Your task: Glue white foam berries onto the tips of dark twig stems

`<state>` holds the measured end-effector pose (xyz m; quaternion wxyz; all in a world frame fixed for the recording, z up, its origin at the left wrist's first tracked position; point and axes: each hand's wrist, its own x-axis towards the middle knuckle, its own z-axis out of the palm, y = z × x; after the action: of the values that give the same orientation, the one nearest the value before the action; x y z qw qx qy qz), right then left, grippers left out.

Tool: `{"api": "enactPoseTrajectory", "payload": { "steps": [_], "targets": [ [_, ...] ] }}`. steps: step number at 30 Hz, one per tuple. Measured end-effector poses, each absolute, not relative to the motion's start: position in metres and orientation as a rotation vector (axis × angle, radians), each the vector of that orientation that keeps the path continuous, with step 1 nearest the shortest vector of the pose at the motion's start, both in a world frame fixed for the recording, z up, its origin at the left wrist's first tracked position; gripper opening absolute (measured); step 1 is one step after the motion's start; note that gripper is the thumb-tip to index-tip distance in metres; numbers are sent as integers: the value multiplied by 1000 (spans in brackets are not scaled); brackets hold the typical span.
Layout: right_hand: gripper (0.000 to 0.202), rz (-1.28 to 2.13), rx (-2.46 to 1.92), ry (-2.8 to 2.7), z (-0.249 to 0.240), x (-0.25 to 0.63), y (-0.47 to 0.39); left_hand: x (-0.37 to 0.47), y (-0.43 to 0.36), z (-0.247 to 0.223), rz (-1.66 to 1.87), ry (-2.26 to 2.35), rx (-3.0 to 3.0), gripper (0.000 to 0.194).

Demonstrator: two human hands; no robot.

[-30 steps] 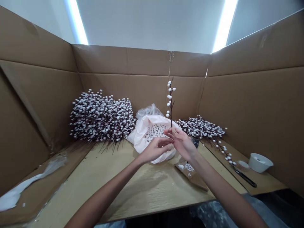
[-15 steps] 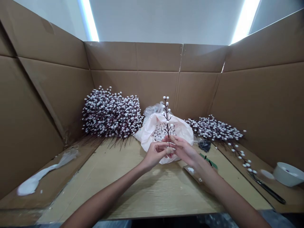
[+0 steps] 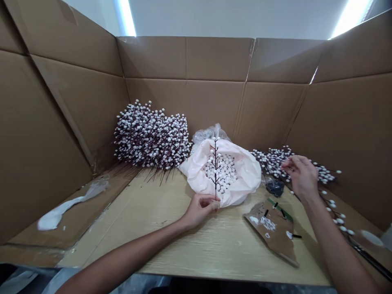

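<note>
My left hand (image 3: 200,210) pinches the lower end of a dark artificial berry stem (image 3: 215,171), which stands upright with a few white berries on its twigs. Behind that stem, a pale pink plastic bag (image 3: 196,173) lies open, full of loose white berries (image 3: 226,171). Off to the right, my right hand (image 3: 301,175) is at the smaller pile of white-berried stems (image 3: 272,157), its fingers drawn together. Whether a berry or stem is between those fingertips is hidden.
A large heap of berry stems (image 3: 153,139) lies at the back left. A cardboard piece (image 3: 272,232) with white smears and black strips is at front right, near a dark plastic bundle (image 3: 275,187). White material in clear plastic (image 3: 64,210) lies left. Cardboard walls (image 3: 214,59) enclose the table.
My right hand has left the held stem and moved right to the smaller pile. My left hand keeps the stem, now slightly lower. The view has shifted, showing more of the cardboard piece.
</note>
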<state>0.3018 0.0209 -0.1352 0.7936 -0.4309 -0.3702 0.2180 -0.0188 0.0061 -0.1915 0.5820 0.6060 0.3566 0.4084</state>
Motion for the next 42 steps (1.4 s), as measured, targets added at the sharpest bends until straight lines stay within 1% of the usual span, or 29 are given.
{"api": "enactPoseTrajectory", "payload": {
  "steps": [5,11,16,22,25,30,42],
  "targets": [
    [21,343,-1012,-724,-157,314,26,-19,5,-194,961,876,1476,38],
    [20,234,-1124,-758,-169,320,26,-18,1,-191,959,891,1479,35],
    [17,198,-1234,-833,-176,321,23,-17,1,-192,972,890,1499,31],
    [11,240,-1244,-892,-176,316,22,-18,2,-196,968,892,1523,30],
    [13,255,-1250,-886,-177,315,23,-18,2,-197,956,906,1527,30],
    [24,252,-1295,-901,-181,317,26,-18,4,-197,955,906,1537,30],
    [29,236,-1323,-897,-184,319,30,-18,4,-196,958,907,1565,29]
  ]
}}
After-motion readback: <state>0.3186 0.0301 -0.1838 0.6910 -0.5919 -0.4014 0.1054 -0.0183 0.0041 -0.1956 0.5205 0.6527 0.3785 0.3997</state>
